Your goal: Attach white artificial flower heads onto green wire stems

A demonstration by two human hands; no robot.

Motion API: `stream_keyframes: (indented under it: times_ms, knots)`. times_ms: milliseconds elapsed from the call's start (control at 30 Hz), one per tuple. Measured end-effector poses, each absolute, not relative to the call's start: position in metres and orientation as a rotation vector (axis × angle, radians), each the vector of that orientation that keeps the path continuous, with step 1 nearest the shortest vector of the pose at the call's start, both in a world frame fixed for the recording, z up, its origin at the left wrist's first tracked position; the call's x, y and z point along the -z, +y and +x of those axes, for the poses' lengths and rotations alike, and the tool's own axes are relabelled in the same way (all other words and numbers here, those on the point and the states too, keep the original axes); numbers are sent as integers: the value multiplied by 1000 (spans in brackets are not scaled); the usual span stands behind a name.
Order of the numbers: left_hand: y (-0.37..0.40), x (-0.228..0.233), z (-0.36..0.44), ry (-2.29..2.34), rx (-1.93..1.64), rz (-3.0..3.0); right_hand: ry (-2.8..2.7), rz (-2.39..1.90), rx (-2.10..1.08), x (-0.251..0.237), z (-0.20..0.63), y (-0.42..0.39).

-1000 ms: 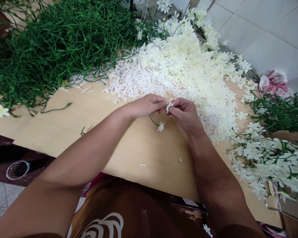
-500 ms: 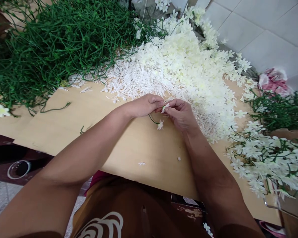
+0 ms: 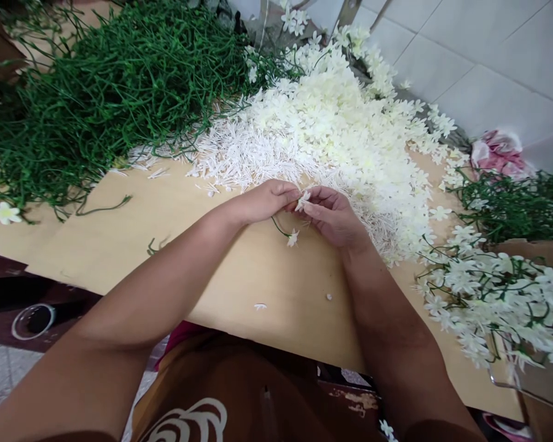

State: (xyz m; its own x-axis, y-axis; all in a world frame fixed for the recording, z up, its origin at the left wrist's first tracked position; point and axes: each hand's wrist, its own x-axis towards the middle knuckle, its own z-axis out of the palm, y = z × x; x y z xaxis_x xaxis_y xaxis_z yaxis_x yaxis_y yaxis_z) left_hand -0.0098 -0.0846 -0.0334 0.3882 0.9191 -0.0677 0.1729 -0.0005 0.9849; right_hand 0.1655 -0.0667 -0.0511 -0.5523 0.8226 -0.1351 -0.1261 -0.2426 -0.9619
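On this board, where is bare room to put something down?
Bare board lies left of the left hand, below the green stems. Another patch lies between the forearms. Crowded: white flower pile beyond the right hand, finished sprigs right.

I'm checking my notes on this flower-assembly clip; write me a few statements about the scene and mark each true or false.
1. Both hands meet over the tan cardboard sheet, pinching one small white artificial blossom. True.
2. The left hand holds a pair of scissors. False: its fingers pinch a thin green plastic stem with a blossom at its lower end.
3. The heap of bare green plastic stems lies on the left of the sheet. True.
4. The pile of loose cream fabric flowers lies nearer the person than the right hand. False: it lies beyond the hands.
5. Finished flowered sprigs lie at the right. True.
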Motion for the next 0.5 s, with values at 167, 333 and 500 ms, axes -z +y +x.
stream_keyframes:
  times_ms: [167,333,500]
  knots:
    - [-82,37,-14,995,-806,1422,-1306,-895,-1791,56,160,-67]
    - [-83,35,-12,1001,-828,1378,-1285,-954,-1732,56,153,-69]
    - [-83,36,-11,974,-836,1329,-1315,-1009,-1700,53,151,-69]
